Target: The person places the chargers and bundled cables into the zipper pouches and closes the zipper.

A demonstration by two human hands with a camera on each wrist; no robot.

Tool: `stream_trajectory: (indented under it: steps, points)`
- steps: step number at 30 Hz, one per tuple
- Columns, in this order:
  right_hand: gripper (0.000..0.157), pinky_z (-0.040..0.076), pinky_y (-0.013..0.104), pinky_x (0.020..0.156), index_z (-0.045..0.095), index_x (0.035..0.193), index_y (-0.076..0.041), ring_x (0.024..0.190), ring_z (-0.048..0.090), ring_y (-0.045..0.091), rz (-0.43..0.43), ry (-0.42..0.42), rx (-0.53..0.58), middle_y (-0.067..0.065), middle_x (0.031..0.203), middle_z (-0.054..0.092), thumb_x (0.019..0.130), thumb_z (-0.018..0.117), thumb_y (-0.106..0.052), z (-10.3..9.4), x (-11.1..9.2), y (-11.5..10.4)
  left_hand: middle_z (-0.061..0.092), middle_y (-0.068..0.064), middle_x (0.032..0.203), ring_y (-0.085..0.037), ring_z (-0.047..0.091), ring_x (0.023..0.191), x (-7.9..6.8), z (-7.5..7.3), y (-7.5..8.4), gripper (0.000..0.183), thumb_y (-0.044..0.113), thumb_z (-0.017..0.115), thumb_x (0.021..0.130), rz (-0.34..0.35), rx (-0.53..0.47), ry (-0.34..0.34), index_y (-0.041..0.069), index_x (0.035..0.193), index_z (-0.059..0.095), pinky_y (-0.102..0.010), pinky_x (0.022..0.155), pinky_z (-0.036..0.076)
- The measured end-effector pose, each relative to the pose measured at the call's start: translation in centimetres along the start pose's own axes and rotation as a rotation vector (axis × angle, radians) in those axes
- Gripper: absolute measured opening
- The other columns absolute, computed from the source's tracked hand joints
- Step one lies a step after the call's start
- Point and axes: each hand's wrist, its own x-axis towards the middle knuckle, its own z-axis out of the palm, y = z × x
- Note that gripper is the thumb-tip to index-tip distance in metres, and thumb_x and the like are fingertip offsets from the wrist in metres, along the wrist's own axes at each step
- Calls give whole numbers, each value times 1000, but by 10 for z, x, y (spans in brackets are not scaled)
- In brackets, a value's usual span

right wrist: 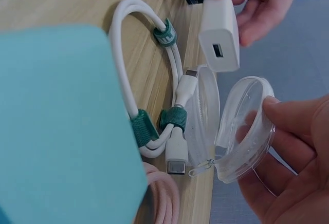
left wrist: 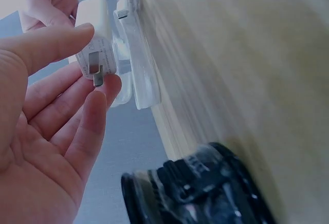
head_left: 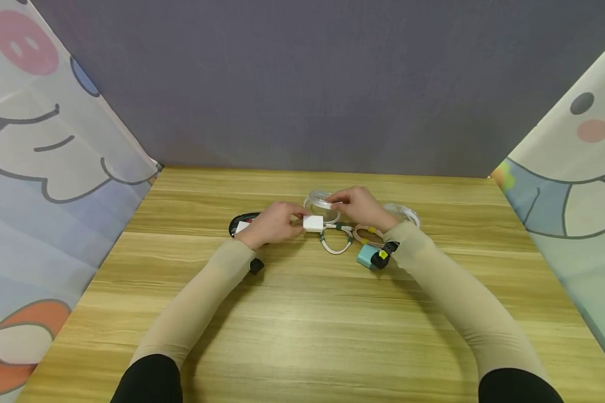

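My left hand (head_left: 276, 225) pinches a white USB wall charger (head_left: 313, 223) between thumb and fingers. In the left wrist view its metal prongs (left wrist: 94, 66) face my palm; the right wrist view shows its USB port (right wrist: 218, 50). With my right hand (head_left: 359, 207) I hold up the lid of a clear round zip case (right wrist: 247, 126), thumb outside its rim. The case stands unzipped, its zipper pull (right wrist: 200, 168) hanging at the hinge side. Close in front of it, a coiled white cable (right wrist: 119, 54) with green straps lies on the table.
A teal block (head_left: 367, 256), a black cable end with a yellow tie (head_left: 383, 257) and a coiled pinkish cable (right wrist: 167, 198) lie near my right wrist. Behind it is another clear case (head_left: 411, 215). A black-rimmed case (left wrist: 205, 188) sits by my left hand.
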Motion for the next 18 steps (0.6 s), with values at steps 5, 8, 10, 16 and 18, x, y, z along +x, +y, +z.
stream_trajectory:
  steps: [5, 8, 10, 16, 18]
  points:
    - [22, 53, 38, 81, 74, 117, -7, 94, 65, 21, -8, 21, 12, 11, 115, 71, 99, 63, -11, -1, -1, 1, 70, -7, 115, -18, 65, 103, 9, 0, 0, 35, 16, 74, 90, 1, -5, 3, 7, 124, 70, -35, 86, 53]
    - [21, 53, 41, 87, 73, 116, -6, 103, 65, 23, -10, 35, 23, 11, 115, 71, 99, 62, -10, -2, -1, 1, 70, -6, 117, -18, 65, 104, 12, 1, -1, 36, 16, 73, 91, 8, 17, 0, 7, 125, 69, -35, 88, 52]
    - [20, 52, 42, 90, 73, 115, -6, 106, 65, 25, -9, 43, 35, 11, 115, 71, 99, 61, -9, -3, -1, 2, 70, -6, 119, -18, 64, 106, 14, 3, -2, 37, 15, 72, 91, 13, 32, -4, 7, 127, 69, -35, 90, 51]
    - [20, 51, 42, 91, 73, 115, -6, 108, 64, 25, -2, 49, 80, 11, 115, 71, 100, 60, -9, -3, -2, 2, 68, -9, 124, -22, 63, 112, 19, 6, -3, 39, 13, 72, 91, 27, 36, 9, 6, 129, 67, -37, 96, 49]
    - [19, 51, 41, 91, 73, 114, -6, 107, 64, 24, -3, 49, 90, 10, 114, 71, 100, 60, -9, -3, -1, 2, 67, -9, 126, -23, 62, 114, 20, 7, -4, 40, 13, 72, 91, 26, 37, 7, 7, 130, 67, -37, 98, 48]
